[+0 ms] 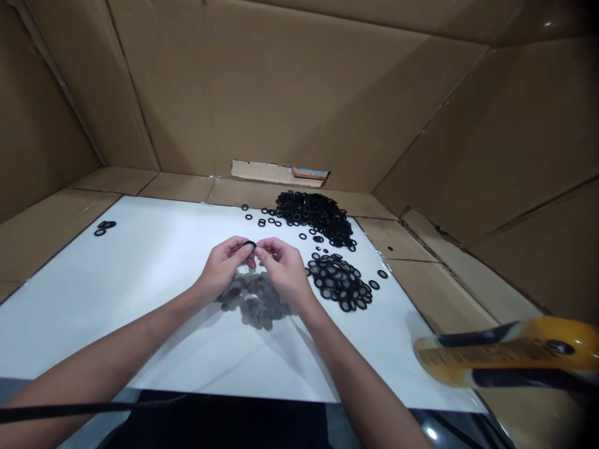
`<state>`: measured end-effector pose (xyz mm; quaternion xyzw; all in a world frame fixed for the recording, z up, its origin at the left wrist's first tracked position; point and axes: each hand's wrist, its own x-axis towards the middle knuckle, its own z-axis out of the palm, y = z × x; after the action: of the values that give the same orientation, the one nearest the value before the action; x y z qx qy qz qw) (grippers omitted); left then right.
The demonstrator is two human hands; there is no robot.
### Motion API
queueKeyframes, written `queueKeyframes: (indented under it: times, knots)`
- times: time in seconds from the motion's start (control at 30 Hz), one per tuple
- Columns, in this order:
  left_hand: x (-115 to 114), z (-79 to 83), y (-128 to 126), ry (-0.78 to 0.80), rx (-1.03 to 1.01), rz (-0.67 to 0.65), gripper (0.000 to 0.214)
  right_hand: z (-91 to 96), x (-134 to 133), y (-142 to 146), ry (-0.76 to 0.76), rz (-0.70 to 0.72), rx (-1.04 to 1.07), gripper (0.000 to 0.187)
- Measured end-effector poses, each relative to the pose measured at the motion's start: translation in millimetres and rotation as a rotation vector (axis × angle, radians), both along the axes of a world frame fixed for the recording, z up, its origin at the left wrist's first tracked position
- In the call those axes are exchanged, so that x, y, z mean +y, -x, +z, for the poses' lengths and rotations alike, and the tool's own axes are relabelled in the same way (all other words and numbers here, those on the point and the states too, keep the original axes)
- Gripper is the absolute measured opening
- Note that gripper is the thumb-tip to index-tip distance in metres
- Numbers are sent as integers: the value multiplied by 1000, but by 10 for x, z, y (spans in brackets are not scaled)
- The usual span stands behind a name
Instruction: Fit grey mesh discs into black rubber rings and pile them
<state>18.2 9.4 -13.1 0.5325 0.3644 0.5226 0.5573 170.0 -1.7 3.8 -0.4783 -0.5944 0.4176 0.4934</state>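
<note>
My left hand [223,265] and my right hand [281,269] meet above the white board [140,268], with a small black rubber ring [249,244] pinched between their fingertips. Just below my hands lies a flat patch of grey mesh discs [255,300]. To the right of my right hand is a pile of black rings with grey centres [337,282]. Farther back sits a heap of loose black rubber rings [314,215], with several strays to its left. A few more rings [105,227] lie at the board's far left.
Cardboard walls [262,93] and a cardboard floor [421,262] surround the white board. A blurred yellow and black object [510,352] intrudes at the right. A black cable [70,411] crosses the lower left, over my left forearm.
</note>
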Motion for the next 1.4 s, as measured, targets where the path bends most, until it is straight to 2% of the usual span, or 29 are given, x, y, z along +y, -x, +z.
queueKeyframes:
  times: [0.27,0.43,0.6,0.7,0.97,1.07,1.27,1.4]
  knots:
    - [25,97,77,29,93,-110,24,65,2,-85,38,75,-169,17]
    - [53,43,92,53,-15,-175,21,105,-38,-54,-88,53,-242,8]
    - [64,28,100,71,-37,-217,19,138,-69,-54,-211,23,-357,5]
    - [64,34,97,74,-38,-207,19,146,-76,-58,-227,16,-407,6]
    - [13,72,59,52,-47,-94,22,152,-98,-15,-164,-2,-305,10]
    - [5,64,35,67,-101,-71,23,117,-96,25,-144,-8,-201,11]
    - [14,22,1,81,-125,-85,24,30,-78,99,-16,6,11,15]
    - [60,28,69,49,-30,-187,23,59,-67,37,-19,18,-108,13]
